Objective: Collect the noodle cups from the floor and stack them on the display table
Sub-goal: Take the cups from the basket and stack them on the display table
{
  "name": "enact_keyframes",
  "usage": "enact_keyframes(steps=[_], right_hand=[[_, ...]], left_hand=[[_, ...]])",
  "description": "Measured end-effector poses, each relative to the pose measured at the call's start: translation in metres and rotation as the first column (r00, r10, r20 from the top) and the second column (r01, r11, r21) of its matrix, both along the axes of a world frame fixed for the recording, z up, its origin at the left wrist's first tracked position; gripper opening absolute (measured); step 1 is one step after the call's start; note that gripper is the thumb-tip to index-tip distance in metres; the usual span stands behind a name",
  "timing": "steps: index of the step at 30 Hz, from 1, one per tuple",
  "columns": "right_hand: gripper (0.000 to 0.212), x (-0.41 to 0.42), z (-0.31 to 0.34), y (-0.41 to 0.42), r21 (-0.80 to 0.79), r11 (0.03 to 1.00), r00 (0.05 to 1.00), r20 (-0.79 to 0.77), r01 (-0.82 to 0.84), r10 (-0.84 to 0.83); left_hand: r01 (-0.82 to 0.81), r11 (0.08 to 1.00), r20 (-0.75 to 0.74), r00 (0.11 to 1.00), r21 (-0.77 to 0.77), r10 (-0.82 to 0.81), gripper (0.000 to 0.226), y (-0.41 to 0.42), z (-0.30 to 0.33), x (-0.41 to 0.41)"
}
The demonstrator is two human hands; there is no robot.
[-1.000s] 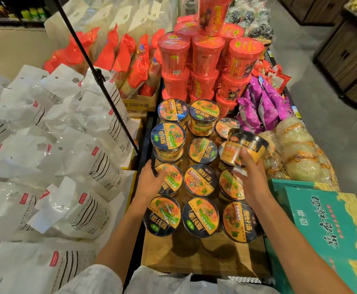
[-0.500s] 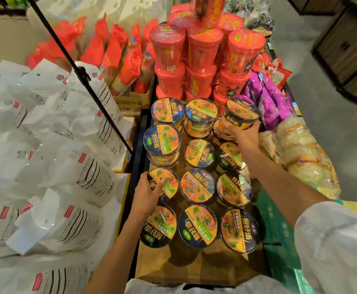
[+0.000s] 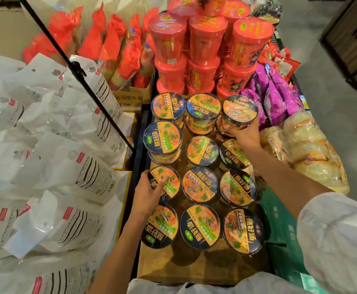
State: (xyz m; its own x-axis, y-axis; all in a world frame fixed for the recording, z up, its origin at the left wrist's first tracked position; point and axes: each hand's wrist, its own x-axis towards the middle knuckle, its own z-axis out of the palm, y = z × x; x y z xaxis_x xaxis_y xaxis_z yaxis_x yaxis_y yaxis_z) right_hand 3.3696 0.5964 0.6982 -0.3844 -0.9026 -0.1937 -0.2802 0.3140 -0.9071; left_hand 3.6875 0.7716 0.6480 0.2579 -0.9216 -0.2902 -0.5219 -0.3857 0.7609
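The wooden display table (image 3: 196,270) already carries most of the load: noodle cups stand on it in three columns running away from the person, and several spots toward the back are two cups high. So I judge the task well advanced, with the front rows one layer deep and open to a second tier. No floor near the table shows any loose cup, so how many remain to fetch cannot be told from here.

Behind the rows rises a taller stack of red cups (image 3: 207,41), with white pouches (image 3: 52,158) heaped to the left and purple packets (image 3: 277,96) to the right.

The cup in hand (image 3: 239,112) sits at the back right of the grid, on top of another cup or just above it; whether it has fully landed is unclear. The right hand (image 3: 245,135) grasps it from the near side, fingers curled round its wall. The left hand (image 3: 145,196) grips the left-column cup (image 3: 165,183) in the second row from the front, thumb on its rim, apparently steadying it.

Each cup is a squat round tub, shrink-wrapped and glossy, with a dark lid rim, an orange noodle picture and yellow lettering
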Motion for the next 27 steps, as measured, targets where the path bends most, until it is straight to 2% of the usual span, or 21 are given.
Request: enact_keyframes(steps=[11, 16, 19, 22, 27], right_hand=[[0.109, -0.004, 0.012, 0.022, -0.005, 1.000, 1.000, 0.003, -0.025, 0.025], [0.072, -0.006, 0.014, 0.062, -0.015, 0.996, 0.986, -0.140, -0.090, 0.087], [0.062, -0.006, 0.013, 0.093, 0.036, 0.984, 0.920, -0.349, -0.177, 0.178], [0.056, 0.000, 0.015, 0.123, 0.096, 0.959, 0.833, -0.476, -0.268, 0.281], [0.055, 0.016, 0.028, 0.176, 0.175, 0.871, 0.631, -0.626, -0.459, 0.458]], left_hand=[[0.026, 1.000, -0.016, 1.000, -0.001, -0.026, 0.078, 0.001, 0.005, 0.000], [0.098, 0.995, 0.085, 0.991, 0.029, -0.100, 0.085, 0.001, 0.009, 0.001], [0.148, 0.987, 0.235, 0.959, 0.066, -0.159, 0.088, 0.002, 0.014, 0.001], [0.187, 0.981, 0.345, 0.918, 0.058, -0.196, 0.086, 0.006, 0.023, 0.001], [0.280, 0.960, 0.467, 0.847, 0.018, -0.255, 0.073, 0.027, 0.039, 0.002]])
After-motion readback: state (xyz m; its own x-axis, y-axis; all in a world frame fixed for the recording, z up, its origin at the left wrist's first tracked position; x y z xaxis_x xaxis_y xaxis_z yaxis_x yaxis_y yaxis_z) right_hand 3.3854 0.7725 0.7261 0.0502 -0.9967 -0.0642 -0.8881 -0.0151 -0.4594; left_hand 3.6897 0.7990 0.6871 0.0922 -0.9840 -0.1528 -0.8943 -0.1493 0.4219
